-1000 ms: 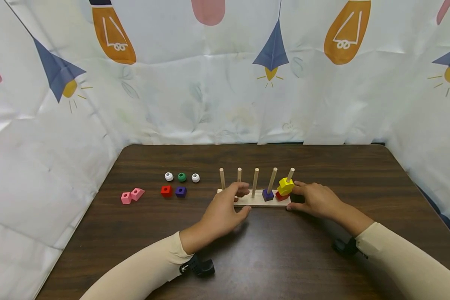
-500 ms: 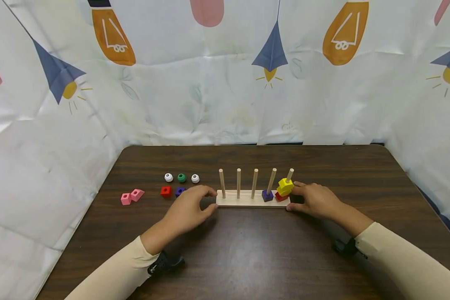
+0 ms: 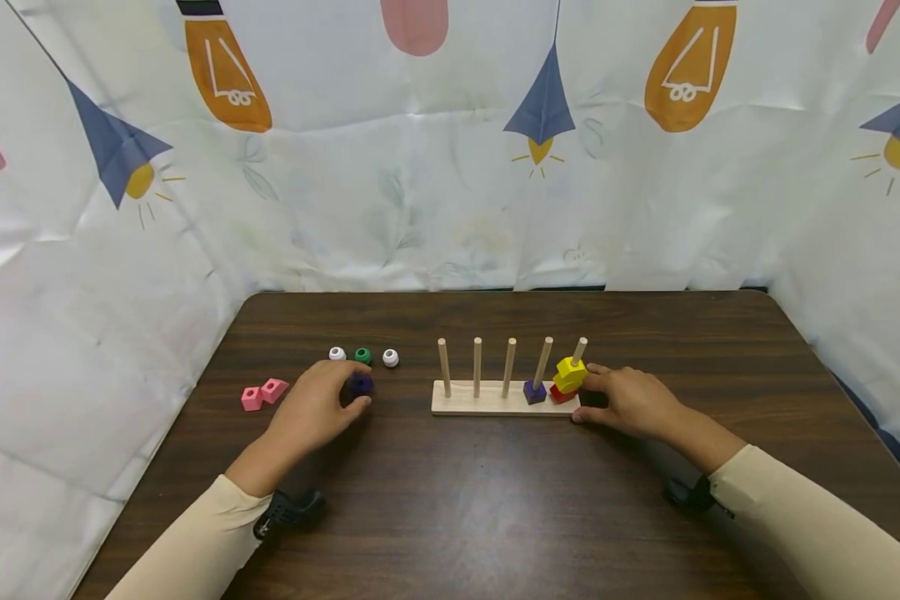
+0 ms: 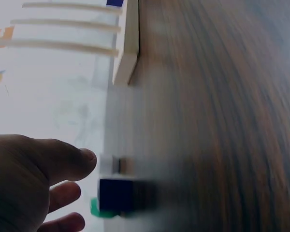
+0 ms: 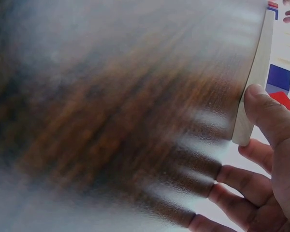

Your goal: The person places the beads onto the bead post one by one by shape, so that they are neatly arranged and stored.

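My left hand (image 3: 311,408), thumb and fingers apart, is around a purple block (image 3: 362,384) on the table. In the left wrist view the purple block (image 4: 116,195) stands just beyond the fingertips. The red block beside it is hidden behind this hand. My right hand (image 3: 633,402) grips the right end of a wooden peg board (image 3: 480,400); in the right wrist view the thumb (image 5: 261,104) lies on the board's front edge. On the rightmost peg sit yellow pieces (image 3: 570,374) over a red block (image 3: 562,394). The peg to its left carries a purple block (image 3: 535,392).
Behind the left hand lie a green bead (image 3: 363,356) and two white beads, one being the right white bead (image 3: 391,358). Farther left, a pink block (image 3: 252,398) touches another pink block (image 3: 273,389). A printed cloth (image 3: 450,208) hangs beyond the dark wooden table (image 3: 495,508).
My left hand has moved left, from in front of the board's pegs, past its left end, to the purple block. The right hand and the board have stayed in place.
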`<state>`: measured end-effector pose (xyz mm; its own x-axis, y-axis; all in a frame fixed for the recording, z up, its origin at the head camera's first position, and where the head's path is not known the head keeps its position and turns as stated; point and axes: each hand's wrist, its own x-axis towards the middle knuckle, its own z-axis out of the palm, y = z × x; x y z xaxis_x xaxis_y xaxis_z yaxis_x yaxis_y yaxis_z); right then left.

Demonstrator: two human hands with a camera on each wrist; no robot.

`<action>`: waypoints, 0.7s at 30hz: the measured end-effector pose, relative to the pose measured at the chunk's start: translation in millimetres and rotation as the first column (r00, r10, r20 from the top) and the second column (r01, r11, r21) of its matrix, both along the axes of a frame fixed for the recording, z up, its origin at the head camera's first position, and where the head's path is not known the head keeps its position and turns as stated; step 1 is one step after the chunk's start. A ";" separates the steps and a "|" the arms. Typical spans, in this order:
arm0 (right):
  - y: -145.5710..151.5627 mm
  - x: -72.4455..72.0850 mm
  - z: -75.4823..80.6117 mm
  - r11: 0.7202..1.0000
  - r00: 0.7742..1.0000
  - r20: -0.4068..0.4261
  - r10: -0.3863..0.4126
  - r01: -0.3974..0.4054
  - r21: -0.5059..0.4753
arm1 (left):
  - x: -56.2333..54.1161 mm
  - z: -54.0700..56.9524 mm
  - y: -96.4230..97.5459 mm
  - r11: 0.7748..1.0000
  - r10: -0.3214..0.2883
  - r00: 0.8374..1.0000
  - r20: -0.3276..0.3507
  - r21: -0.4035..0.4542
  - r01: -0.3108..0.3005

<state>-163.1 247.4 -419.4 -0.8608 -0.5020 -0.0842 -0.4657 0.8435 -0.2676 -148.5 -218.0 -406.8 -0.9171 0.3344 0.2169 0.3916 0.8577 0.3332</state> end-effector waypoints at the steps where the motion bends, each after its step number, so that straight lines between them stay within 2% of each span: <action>1: -0.1 -0.1 -0.2 1.000 1.000 -0.001 -0.002 0.002 0.000 | -0.9 -1.2 -2.5 1.000 0.005 1.000 0.001 -0.001 -0.005; 6: -0.2 -0.1 -1.0 1.000 1.000 -0.007 -0.001 0.001 0.000 | -5.4 -7.0 -10.0 1.000 0.011 1.000 0.005 -0.015 -0.011; 12: 0.5 0.2 -1.9 1.000 1.000 -0.025 0.018 -0.018 -0.016 | -9.9 -12.8 -12.3 0.999 0.015 1.000 0.023 -0.034 -0.015; 21: 1.1 -1.3 -3.4 1.000 1.000 -0.022 0.006 -0.007 -0.003 | -17.8 -19.4 -15.1 0.999 0.019 0.999 0.030 -0.048 -0.018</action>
<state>-164.5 248.5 -422.9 -0.8591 -0.5078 -0.0638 -0.4770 0.8396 -0.2598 -166.2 -233.1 -426.2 -0.9291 0.3267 0.1732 0.3660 0.8797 0.3036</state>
